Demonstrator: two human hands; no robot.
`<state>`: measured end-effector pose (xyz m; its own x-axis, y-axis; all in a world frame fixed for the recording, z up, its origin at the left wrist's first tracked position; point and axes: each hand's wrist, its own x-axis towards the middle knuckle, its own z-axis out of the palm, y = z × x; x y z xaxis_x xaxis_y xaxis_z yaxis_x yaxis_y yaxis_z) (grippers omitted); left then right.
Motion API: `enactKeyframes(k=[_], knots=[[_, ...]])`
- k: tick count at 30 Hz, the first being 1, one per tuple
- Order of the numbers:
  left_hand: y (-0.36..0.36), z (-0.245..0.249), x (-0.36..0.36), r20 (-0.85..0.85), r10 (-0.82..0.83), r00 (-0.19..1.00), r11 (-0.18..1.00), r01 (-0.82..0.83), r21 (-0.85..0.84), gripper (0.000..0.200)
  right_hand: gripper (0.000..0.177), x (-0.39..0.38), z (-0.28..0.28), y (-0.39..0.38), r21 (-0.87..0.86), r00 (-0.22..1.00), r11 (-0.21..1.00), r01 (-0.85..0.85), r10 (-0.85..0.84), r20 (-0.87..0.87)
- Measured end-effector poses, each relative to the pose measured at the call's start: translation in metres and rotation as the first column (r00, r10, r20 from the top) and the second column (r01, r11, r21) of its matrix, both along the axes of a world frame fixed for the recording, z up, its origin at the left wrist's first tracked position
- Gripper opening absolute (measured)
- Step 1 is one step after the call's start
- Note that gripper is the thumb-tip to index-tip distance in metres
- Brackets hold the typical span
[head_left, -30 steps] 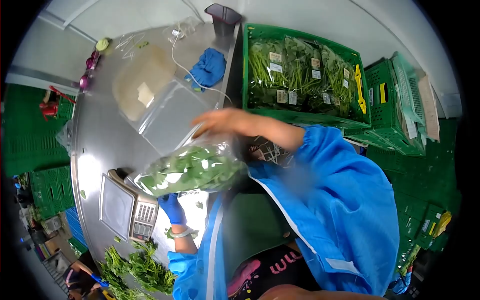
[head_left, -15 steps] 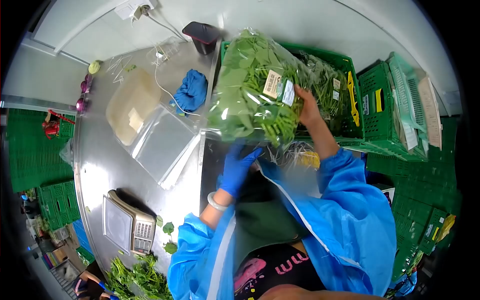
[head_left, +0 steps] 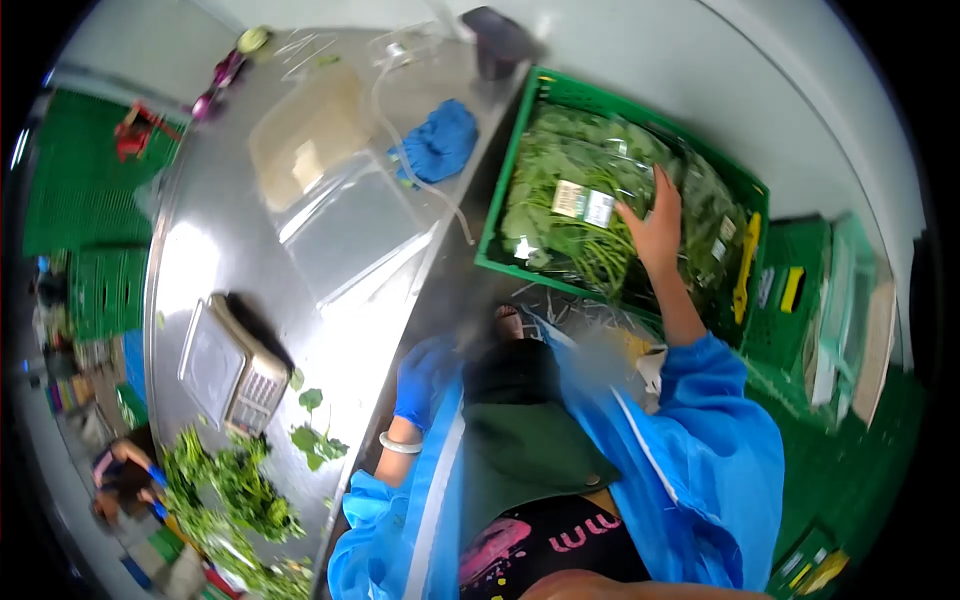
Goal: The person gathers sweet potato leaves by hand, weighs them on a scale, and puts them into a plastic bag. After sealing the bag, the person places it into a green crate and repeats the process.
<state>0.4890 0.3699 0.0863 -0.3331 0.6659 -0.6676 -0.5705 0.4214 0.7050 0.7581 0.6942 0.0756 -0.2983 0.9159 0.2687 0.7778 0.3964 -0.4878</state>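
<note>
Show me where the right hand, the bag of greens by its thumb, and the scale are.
Right hand (head_left: 656, 229): head view, back of the hand.
Bag of greens (head_left: 574, 236): head view, clear film below its labels.
Scale (head_left: 213, 361): head view, weighing plate.

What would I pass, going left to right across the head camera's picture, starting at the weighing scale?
Weighing scale → loose leaves → gloved left hand → cream bag label → bare right hand → yellow strip.
</note>
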Motion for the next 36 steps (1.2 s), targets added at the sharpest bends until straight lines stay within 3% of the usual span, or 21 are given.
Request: enactKeyframes(k=[2, 3, 4, 5, 9, 10, 12, 15, 17, 18, 19, 22, 24, 25, 26, 27, 30, 32, 34, 35, 36], knots=[[-0.037, -0.027, -0.009, -0.120, 0.058, 0.991, 0.997, -0.063, -0.041, 0.027, 0.078, -0.021, 0.023, -0.021, 0.088, 0.891, 0.902, -0.423, 0.397, 0.222], [-0.048, -0.028, -0.011, -0.462, -0.166, 0.871, 0.982, 0.186, -0.001, 0.027, 0.080, -0.030, 0.015, -0.023, 0.011, 0.783, 0.832, -0.555, 0.518, 0.343], [-0.058, -0.028, -0.012, -0.771, -0.253, 0.585, 0.938, 0.344, -0.047, 0.027, 0.082, -0.035, 0.004, -0.019, -0.074, 0.639, 0.740, -0.669, 0.623, 0.450], [-0.075, -0.048, -0.008, -0.545, -0.110, 0.831, 0.990, 0.137, 0.009, 0.026, 0.084, -0.038, -0.016, -0.010, -0.106, 0.598, 0.736, -0.669, 0.617, 0.511], [-0.129, -0.071, -0.005, -0.602, -0.022, 0.798, 0.995, 0.079, 0.068, 0.029, 0.088, -0.050, -0.049, 0.000, -0.120, 0.517, 0.691, -0.713, 0.634, 0.576], [-0.126, -0.032, -0.008, -0.051, 0.288, 0.956, 0.957, -0.287, 0.026, 0.030, 0.089, -0.050, -0.049, -0.005, -0.116, 0.515, 0.685, -0.720, 0.638, 0.572], [-0.151, -0.020, -0.012, 0.102, 0.473, 0.875, 0.881, -0.468, -0.070, 0.030, 0.081, -0.064, -0.013, -0.016, -0.183, 0.470, 0.666, -0.723, 0.668, 0.577], [-0.229, -0.091, -0.023, -0.069, 0.506, 0.860, 0.862, -0.506, 0.027, 0.028, 0.061, -0.090, -0.015, -0.017, -0.030, 0.563, 0.647, -0.762, 0.685, 0.463], [-0.282, -0.129, -0.040, -0.034, 0.611, 0.791, 0.792, -0.610, 0.028, 0.028, 0.038, -0.138, 0.016, -0.071, 0.127, 0.843, 0.835, -0.535, 0.519, 0.140], [-0.310, -0.140, -0.050, 0.004, 0.683, 0.731, 0.731, -0.683, 0.022, 0.027, 0.038, -0.166, 0.018, -0.099, 0.135, 0.833, 0.823, -0.552, 0.536, 0.138], [-0.340, -0.144, -0.057, -0.496, 0.467, 0.732, 0.827, -0.560, -0.049, 0.026, 0.030, -0.202, 0.018, -0.128, 0.011, 0.741, 0.742, -0.670, 0.668, 0.064], [-0.402, -0.097, -0.093, -0.385, 0.730, 0.565, 0.615, -0.789, 0.009, 0.025, 0.019, -0.307, 0.026, -0.260, -0.265, 0.512, 0.466, -0.844, 0.848, -0.140], [-0.450, -0.092, -0.129, -0.498, 0.738, 0.456, 0.536, -0.844, 0.023, 0.024, 0.018, -0.368, 0.005, -0.358, -0.302, 0.292, 0.197, -0.933, 0.904, -0.313], [-0.496, -0.151, -0.150, -0.686, 0.576, 0.445, 0.522, -0.846, -0.110, 0.023, 0.018, -0.392, 0.010, -0.418, -0.432, 0.279, 0.091, -0.897, 0.876, -0.394], [-0.524, -0.162, -0.173, -0.864, 0.134, 0.486, 0.466, -0.800, -0.378, 0.025, 0.019, -0.413, 0.008, -0.471, -0.548, 0.256, -0.039, -0.835, 0.855, -0.451], [-0.552, -0.180, -0.195, -0.916, 0.208, 0.344, 0.450, -0.865, -0.223, 0.027, 0.023, -0.433, -0.001, -0.520, -0.594, 0.164, -0.242, -0.767, 0.821, -0.546], [-0.583, -0.125, -0.273, -0.993, -0.085, -0.082, 0.588, -0.809, 0.017, 0.038, 0.033, -0.489, -0.063, -0.651, -0.676, 0.378, -0.617, -0.403, 0.560, -0.737], [-0.601, -0.120, -0.312, -0.901, -0.388, 0.194, 0.495, -0.781, -0.381, 0.039, 0.036, -0.524, -0.092, -0.723, -0.686, 0.664, -0.676, -0.268, 0.386, -0.640], [-0.615, -0.137, -0.342, -0.878, -0.465, 0.109, 0.488, -0.796, -0.357, 0.035, 0.043, -0.565, -0.133, -0.783, -0.700, 0.838, -0.681, -0.217, 0.237, -0.491], [-0.614, -0.122, -0.355, -0.809, -0.513, 0.287, 0.443, -0.719, -0.536, 0.023, 0.044, -0.585, -0.148, -0.807, -0.743, 0.889, -0.635, -0.212, 0.190, -0.416], [-0.615, -0.099, -0.359, -0.772, -0.561, 0.297, 0.492, -0.631, -0.600, 0.011, 0.045, -0.606, -0.161, -0.825, -0.785, 0.929, -0.587, -0.201, 0.139, -0.342]])
